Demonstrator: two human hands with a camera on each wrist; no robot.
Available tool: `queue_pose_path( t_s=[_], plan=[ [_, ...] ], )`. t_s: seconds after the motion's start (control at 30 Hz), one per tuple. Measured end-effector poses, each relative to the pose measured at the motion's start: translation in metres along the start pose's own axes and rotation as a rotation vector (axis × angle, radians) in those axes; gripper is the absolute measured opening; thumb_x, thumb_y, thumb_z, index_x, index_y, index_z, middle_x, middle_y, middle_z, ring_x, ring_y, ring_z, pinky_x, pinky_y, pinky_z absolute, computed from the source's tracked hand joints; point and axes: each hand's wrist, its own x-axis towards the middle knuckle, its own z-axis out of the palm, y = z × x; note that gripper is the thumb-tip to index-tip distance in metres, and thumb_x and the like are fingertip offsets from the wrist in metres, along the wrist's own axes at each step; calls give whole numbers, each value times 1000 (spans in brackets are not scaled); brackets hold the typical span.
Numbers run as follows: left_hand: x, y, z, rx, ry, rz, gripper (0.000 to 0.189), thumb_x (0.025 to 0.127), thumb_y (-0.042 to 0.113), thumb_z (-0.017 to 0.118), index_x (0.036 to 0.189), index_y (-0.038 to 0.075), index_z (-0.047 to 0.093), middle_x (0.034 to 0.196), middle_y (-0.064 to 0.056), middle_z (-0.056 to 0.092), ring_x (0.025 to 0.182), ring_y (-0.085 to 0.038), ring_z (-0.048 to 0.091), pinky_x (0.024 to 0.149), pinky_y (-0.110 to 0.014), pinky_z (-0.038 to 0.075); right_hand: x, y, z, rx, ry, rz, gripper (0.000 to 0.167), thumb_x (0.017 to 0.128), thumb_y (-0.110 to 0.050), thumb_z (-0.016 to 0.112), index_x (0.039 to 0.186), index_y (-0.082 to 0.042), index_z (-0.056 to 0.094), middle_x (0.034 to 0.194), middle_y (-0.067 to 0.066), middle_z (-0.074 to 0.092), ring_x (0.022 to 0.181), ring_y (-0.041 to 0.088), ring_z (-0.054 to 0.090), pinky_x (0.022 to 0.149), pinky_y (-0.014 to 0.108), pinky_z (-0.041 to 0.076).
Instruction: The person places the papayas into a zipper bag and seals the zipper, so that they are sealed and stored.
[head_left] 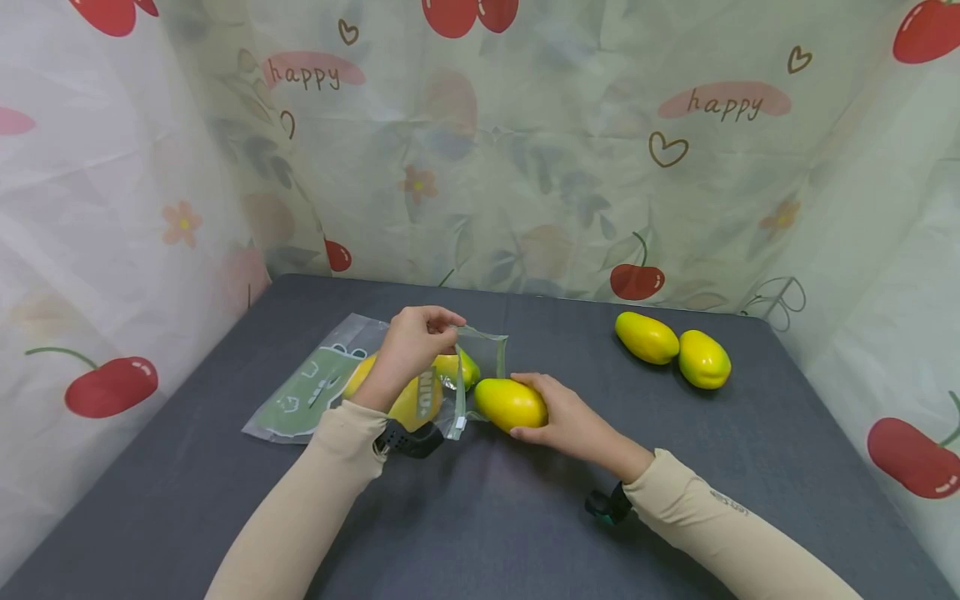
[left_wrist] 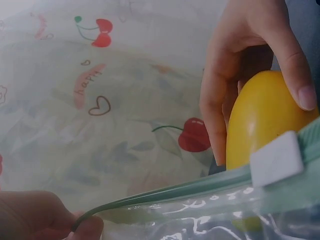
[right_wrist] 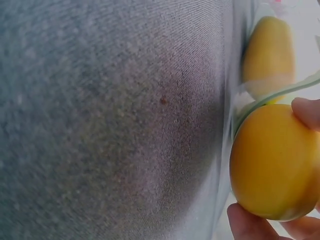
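My left hand (head_left: 415, 342) pinches the upper rim of a clear slider zip bag (head_left: 311, 396) with a green print, and the mouth stands open toward the right. Inside the bag lie yellow mangoes (head_left: 414, 406), partly covered by my left hand and wrist. In my right hand (head_left: 564, 418) is another yellow mango (head_left: 510, 403), gripped between thumb and fingers right at the bag's mouth. The left wrist view shows the white slider (left_wrist: 276, 159) on the green zip edge, overlapping the held mango (left_wrist: 267, 115). A bagged mango (right_wrist: 270, 55) shows beyond the rim in the right wrist view.
Two more yellow mangoes (head_left: 647, 337) (head_left: 704, 360) lie side by side at the back right of the dark table (head_left: 495, 533). A patterned cloth (head_left: 525, 167) hangs behind the table and along both sides.
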Motion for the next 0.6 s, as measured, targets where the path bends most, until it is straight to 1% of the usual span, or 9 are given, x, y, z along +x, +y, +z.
queue_pose_path(
  t_s=[0.13, 0.27, 0.37, 0.5, 0.6],
  plan=[
    [0, 0, 0, 3, -4, -2, 20, 90, 10, 59, 104, 13, 73, 95, -11, 71, 72, -15, 71, 68, -29, 58, 3, 2, 0, 2, -14, -1, 73, 81, -30, 78, 142, -11, 43, 133, 8, 54, 104, 20, 56, 90, 41, 48],
    [0, 1, 0, 1, -9, -8, 20, 89, 9, 59, 103, 13, 73, 95, -10, 71, 72, -15, 71, 67, -28, 58, 6, 1, -1, 34, -34, 38, 71, 78, -31, 80, 136, -10, 44, 125, 7, 58, 95, 17, 57, 85, 37, 49],
    [0, 1, -1, -5, -14, -15, 21, 89, 9, 59, 104, 12, 73, 96, -10, 71, 73, -16, 71, 68, -28, 58, 9, 0, -1, 49, -41, 57, 70, 77, -33, 81, 132, -10, 44, 121, 6, 59, 92, 17, 56, 84, 36, 50],
    [0, 1, -1, -9, -19, -17, 21, 90, 9, 59, 106, 11, 73, 99, -12, 71, 74, -16, 71, 68, -29, 58, 13, 1, -2, 37, -47, 32, 70, 79, -34, 79, 136, -9, 46, 125, 7, 57, 97, 18, 56, 87, 38, 49],
    [0, 1, -1, -7, -19, -13, 22, 90, 10, 59, 107, 10, 73, 97, -12, 71, 74, -16, 71, 68, -29, 58, 15, 2, -2, 33, -55, 28, 74, 81, -33, 78, 142, -9, 44, 133, 9, 55, 104, 21, 56, 93, 41, 48]
  ],
)
